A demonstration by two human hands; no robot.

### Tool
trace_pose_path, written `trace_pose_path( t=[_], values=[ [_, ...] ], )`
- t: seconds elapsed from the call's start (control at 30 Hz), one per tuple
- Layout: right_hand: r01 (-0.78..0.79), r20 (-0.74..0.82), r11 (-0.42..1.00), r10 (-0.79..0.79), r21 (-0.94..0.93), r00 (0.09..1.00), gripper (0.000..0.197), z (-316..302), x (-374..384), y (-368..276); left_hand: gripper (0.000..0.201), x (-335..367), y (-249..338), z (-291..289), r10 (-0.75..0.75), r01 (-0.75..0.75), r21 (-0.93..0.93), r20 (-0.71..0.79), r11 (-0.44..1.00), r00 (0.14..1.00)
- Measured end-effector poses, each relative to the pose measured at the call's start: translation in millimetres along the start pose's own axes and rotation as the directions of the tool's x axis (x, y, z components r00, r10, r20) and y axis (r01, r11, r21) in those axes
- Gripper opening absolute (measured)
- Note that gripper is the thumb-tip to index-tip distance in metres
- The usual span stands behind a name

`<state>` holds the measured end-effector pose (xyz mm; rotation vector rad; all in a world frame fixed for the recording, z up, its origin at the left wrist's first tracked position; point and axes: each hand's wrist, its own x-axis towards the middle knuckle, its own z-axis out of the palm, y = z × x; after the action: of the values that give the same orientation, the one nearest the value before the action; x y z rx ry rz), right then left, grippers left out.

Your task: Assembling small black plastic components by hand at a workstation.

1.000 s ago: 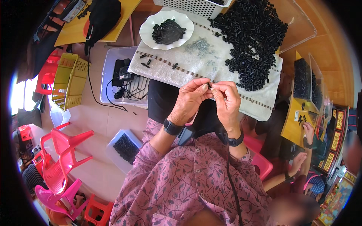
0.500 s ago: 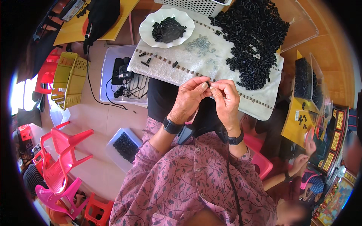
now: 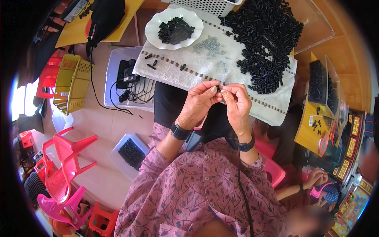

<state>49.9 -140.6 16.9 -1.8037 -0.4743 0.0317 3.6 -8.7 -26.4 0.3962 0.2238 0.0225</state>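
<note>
My left hand [image 3: 199, 101] and my right hand [image 3: 237, 101] meet over the near edge of the towel-covered table. Between their pinched fingertips is a small black plastic part [image 3: 218, 89], mostly hidden by the thumbs and fingers. On the white towel [image 3: 173, 73] ahead lies a scatter of small clear pieces [image 3: 210, 46]. To the far right spreads a large heap of small black parts [image 3: 264, 43]. A scalloped white plate [image 3: 152, 34] at the far left holds a pile of similar black parts [image 3: 176, 30]. A few loose ones [image 3: 151, 63] lie near the towel's left edge.
A white perforated basket [image 3: 201, 6] stands at the far edge. Left on the floor are a bin with cables [image 3: 114, 67], a tub of black parts [image 3: 132, 153], a yellow crate [image 3: 69, 85] and a pink chair [image 3: 65, 156]. At right, a co-worker's hands [image 3: 316, 178] show beside a yellow table [image 3: 306, 132].
The co-worker's hands at right have come together and drawn back from the yellow table. My own hands stay almost in place, still pinching the small black part.
</note>
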Motion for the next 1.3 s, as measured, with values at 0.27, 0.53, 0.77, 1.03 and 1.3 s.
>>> trace_pose_path(
  t=[0.27, 0.53, 0.77, 1.03, 1.3],
  values=[
    [-0.112, -0.004, 0.980, 0.115, 0.163, 0.993, 0.005, 0.6, -3.2, -4.7, 0.022, -0.2, -2.1, -2.8, -0.013, 0.015, -0.049, 0.048, 0.999, 0.999],
    [-0.136, -0.002, 0.955, 0.141, 0.264, 0.990, 0.004, -1.0, -4.7, -1.0, 0.024, -0.2, -5.4, -3.0, -0.041, 0.054, -0.113, 0.116, 0.992, 0.992],
    [-0.100, -0.007, 0.973, 0.104, 0.207, 0.995, 0.006, -1.8, -5.0, -1.0, 0.023, -2.0, -5.3, 1.4, -0.012, 0.015, -0.042, 0.084, 0.999, 0.996],
    [-0.047, -0.027, 0.992, 0.050, 0.113, 0.998, 0.007, -1.8, -6.1, -0.3, 0.023, -3.0, -5.5, 1.9, -0.016, 0.018, -0.024, 0.072, 1.000, 0.997],
    [0.085, -0.027, 0.995, -0.087, -0.057, 0.996, 0.008, -3.6, -4.7, -2.3, 0.022, -3.8, -7.4, 0.1, 0.040, -0.046, 0.100, 0.059, 0.994, 0.997]
  ],
)
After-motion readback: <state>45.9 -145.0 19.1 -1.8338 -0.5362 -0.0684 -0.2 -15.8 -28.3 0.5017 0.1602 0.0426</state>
